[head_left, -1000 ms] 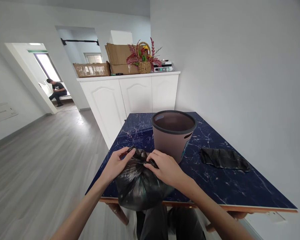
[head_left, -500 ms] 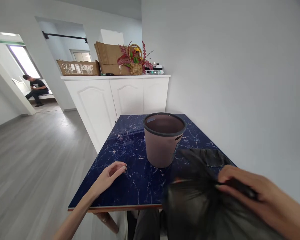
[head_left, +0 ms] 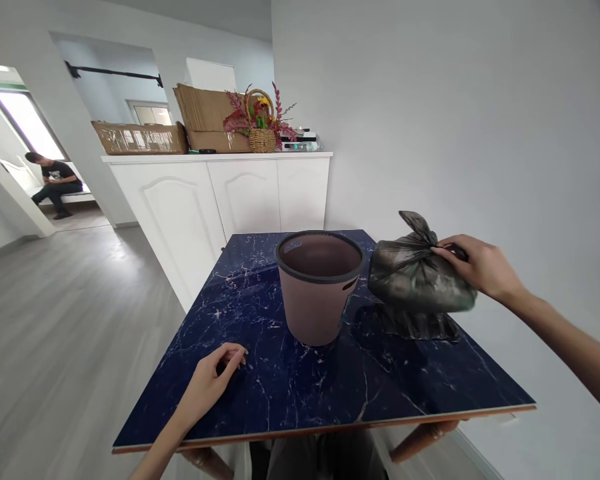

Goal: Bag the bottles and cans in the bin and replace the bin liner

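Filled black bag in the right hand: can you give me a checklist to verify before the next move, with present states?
1. Right hand gripping the filled bag at its gathered neck: ok.
2. Neck tied tightly: cannot tell.
3. Bin upright on the table: ok.
4. Bin's floor free of items: cannot tell, hidden from this angle.
5. Left hand holding nothing: ok.
6. Folded black plastic in full view: not ok, the filled bag partly hides it.

Black bag moved rightward, left fingers off it
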A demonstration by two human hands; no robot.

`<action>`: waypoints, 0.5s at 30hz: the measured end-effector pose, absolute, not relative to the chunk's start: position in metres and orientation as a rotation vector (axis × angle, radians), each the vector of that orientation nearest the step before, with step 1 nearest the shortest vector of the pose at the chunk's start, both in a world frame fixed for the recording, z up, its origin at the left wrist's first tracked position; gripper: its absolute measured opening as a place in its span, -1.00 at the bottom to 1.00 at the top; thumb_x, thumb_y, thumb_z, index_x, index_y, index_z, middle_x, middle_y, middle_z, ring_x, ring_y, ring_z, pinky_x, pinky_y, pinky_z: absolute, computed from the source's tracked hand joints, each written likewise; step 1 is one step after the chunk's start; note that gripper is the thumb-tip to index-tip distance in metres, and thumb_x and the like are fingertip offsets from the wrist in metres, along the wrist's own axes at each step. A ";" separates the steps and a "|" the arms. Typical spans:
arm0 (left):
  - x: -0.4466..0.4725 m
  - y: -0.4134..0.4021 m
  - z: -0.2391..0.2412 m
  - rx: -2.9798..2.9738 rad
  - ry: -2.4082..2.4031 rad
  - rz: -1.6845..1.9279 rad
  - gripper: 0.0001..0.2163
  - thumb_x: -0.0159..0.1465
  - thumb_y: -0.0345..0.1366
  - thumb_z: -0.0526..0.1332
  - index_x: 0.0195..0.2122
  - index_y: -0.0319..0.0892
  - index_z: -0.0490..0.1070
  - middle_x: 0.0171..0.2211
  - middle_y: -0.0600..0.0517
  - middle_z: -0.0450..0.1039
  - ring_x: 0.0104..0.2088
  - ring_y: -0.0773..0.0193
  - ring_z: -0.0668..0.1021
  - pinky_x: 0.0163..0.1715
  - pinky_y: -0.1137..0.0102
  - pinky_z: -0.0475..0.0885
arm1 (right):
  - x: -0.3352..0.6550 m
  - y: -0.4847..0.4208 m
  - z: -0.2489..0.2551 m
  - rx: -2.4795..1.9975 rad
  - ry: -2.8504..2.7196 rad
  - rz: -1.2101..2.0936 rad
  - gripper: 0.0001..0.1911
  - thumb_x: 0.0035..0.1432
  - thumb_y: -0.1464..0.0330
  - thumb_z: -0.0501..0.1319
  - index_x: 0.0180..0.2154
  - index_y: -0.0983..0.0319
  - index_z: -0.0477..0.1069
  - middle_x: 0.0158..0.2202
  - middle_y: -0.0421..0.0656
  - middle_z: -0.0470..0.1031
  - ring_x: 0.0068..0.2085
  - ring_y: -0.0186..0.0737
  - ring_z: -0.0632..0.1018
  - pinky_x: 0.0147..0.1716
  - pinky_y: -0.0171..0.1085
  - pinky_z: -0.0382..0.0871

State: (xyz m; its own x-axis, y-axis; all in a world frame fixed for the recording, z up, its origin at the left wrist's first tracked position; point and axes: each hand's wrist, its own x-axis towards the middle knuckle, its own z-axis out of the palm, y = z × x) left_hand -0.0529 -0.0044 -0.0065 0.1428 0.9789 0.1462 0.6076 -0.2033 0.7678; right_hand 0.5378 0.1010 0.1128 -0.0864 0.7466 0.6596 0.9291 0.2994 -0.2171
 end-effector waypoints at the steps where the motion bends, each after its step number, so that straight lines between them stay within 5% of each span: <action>1: -0.052 -0.005 -0.006 1.886 1.525 0.885 -0.63 0.47 0.09 0.12 -0.14 -0.07 0.54 -0.23 0.02 0.61 -0.24 0.16 0.60 -0.18 0.36 0.42 | 0.539 0.120 0.105 -1.492 -1.887 -0.303 -0.34 0.39 -0.24 -0.03 -0.14 0.14 0.53 -0.08 0.03 0.67 -0.10 0.06 0.63 -0.08 -0.09 0.39; 15: -0.042 -0.005 0.005 1.854 1.619 0.874 -0.57 0.44 0.15 0.12 -0.23 -0.08 0.56 -0.33 0.01 0.59 -0.33 0.14 0.57 -0.26 0.35 0.42 | 0.542 0.241 0.015 -1.597 -1.853 -0.082 -0.31 0.36 -0.24 -0.04 -0.10 0.15 0.57 -0.22 0.00 0.70 -0.27 0.01 0.61 -0.25 -0.15 0.35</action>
State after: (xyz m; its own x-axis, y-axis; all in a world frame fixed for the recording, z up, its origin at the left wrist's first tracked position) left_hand -0.0419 -0.0055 0.0046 0.0758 0.9887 0.1294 0.6504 -0.1474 0.7451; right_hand 0.5415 0.2414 0.0152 -0.0155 0.8524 0.5226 0.8951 0.2447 -0.3727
